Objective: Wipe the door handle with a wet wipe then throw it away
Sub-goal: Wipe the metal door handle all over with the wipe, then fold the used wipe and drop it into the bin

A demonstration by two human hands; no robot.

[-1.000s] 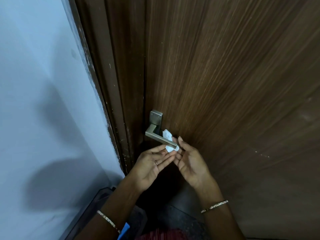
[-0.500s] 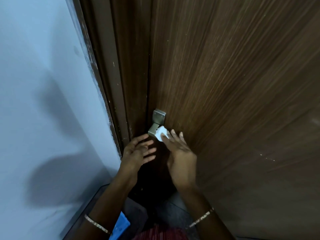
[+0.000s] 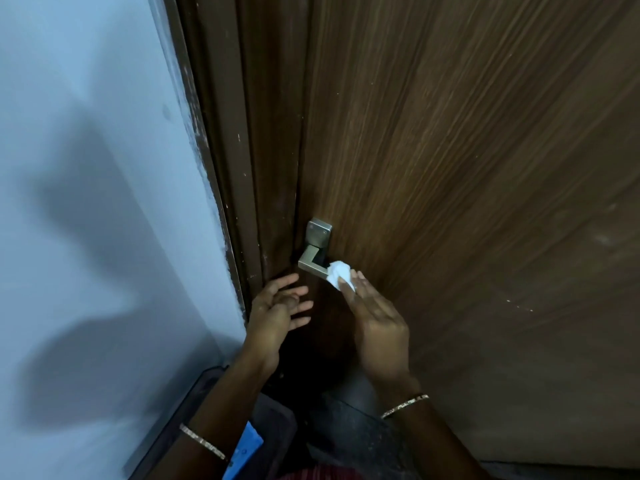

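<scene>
The door handle [image 3: 313, 263] is brushed, pale metal: a square plate with two small screws and a flat, square-edged lever that turns out from it at a right angle. It sits low on the hinge-free edge of a door [image 3: 450, 168] faced in dark brown veneer with fine, straight grain. The wet wipe [image 3: 338, 277], white and crumpled into a small soft wad, lies on the lever at about 4 o'clock from the plate. The right hand [image 3: 377, 327] pinches it there, thumb on the near side and fingers laid over the far side. The wipe and this hand hide the lever's free end, so how far the fingers wrap under the lever cannot be told. The left hand [image 3: 273, 313] hangs at 7 o'clock from the handle with fingers spread and loose, gripping nothing. Whether it touches the door frame [image 3: 256, 168] behind it is unclear. That frame is darker, ridged wood, its edge flecked with pale paint where it meets the smooth, matte bluish wall [image 3: 86, 168] at 9 o'clock. A thin, beaded metal bangle circles each wrist. At 6 o'clock a bright blue object [image 3: 242, 452] and a dark-rimmed container [image 3: 273, 431] are cut off by the arms and the picture's edge, too dim to identify.
</scene>
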